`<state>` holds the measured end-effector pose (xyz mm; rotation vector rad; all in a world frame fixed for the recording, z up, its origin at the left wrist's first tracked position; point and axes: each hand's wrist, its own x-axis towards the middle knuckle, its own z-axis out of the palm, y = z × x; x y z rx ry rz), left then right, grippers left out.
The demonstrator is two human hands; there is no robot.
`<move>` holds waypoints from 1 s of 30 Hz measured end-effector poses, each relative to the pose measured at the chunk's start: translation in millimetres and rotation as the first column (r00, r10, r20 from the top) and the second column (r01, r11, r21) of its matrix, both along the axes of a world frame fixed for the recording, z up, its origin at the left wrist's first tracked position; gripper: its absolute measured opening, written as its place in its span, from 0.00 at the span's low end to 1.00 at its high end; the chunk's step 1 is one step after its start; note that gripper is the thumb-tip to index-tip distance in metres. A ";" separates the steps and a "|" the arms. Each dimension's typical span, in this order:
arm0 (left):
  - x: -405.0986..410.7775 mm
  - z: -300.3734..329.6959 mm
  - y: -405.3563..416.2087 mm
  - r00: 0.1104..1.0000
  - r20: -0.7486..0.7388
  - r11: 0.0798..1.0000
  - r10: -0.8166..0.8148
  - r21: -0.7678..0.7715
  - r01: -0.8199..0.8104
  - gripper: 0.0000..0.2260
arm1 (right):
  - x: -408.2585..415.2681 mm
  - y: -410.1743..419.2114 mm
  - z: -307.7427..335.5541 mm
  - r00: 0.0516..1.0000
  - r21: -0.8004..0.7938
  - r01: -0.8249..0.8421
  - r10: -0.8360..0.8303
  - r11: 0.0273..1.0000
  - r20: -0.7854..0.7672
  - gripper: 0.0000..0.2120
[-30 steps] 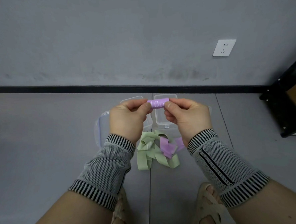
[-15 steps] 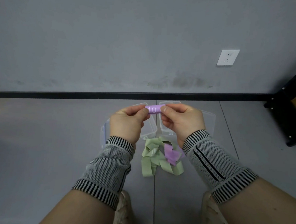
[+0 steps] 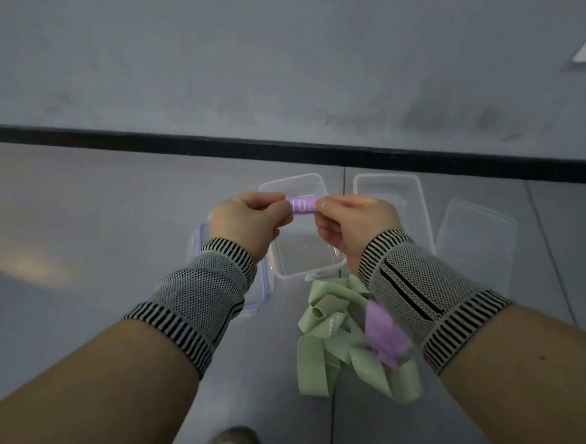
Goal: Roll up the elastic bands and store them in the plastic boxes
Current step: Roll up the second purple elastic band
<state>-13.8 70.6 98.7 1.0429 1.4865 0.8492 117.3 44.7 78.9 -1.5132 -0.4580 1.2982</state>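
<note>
Both hands, left hand (image 3: 247, 224) and right hand (image 3: 350, 225), pinch a rolled purple elastic band (image 3: 302, 205) above the clear plastic box (image 3: 305, 272) at 12 o'clock; keeping the roll tight should stop it unwinding.

Purple roll (image 3: 303, 205) — held level above open clear box (image 3: 304, 269); green bands (image 3: 340, 342) heaped nearer.

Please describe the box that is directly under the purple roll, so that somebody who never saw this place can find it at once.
Start at the black baseboard and come down to the floor, where two clear boxes stand side by side. The left box lies below the purple roll that both hands pinch. Unlike the right box, a blue-edged lid lies at its left.
</note>
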 end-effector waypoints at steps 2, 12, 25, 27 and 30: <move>-0.9 -40.6 20.2 1.000 -0.006 0.999 -0.017 -0.029 0.017 0.04 | -0.8 19.7 -38.0 1.000 -0.045 0.020 -0.020 0.999 -0.018 0.02; -28.9 -171.0 82.6 0.604 -0.761 0.905 -0.239 0.052 0.423 0.22 | -5.5 100.0 -147.5 0.980 -0.201 -0.077 0.112 0.977 0.167 0.20; -41.9 -227.6 114.7 0.385 -0.895 0.824 -0.225 0.036 0.565 0.30 | -23.7 180.0 -237.0 0.954 -0.283 -0.080 0.156 0.956 0.257 0.05; -40.5 -228.8 114.7 0.401 -0.890 0.822 -0.215 0.057 0.567 0.30 | -23.2 183.7 -240.9 0.950 -0.280 -0.079 0.158 0.957 0.270 0.06; -39.8 -230.7 115.3 0.420 -0.885 0.821 -0.200 0.082 0.565 0.29 | -25.1 189.0 -242.7 0.926 -0.297 -0.069 0.173 0.952 0.337 0.08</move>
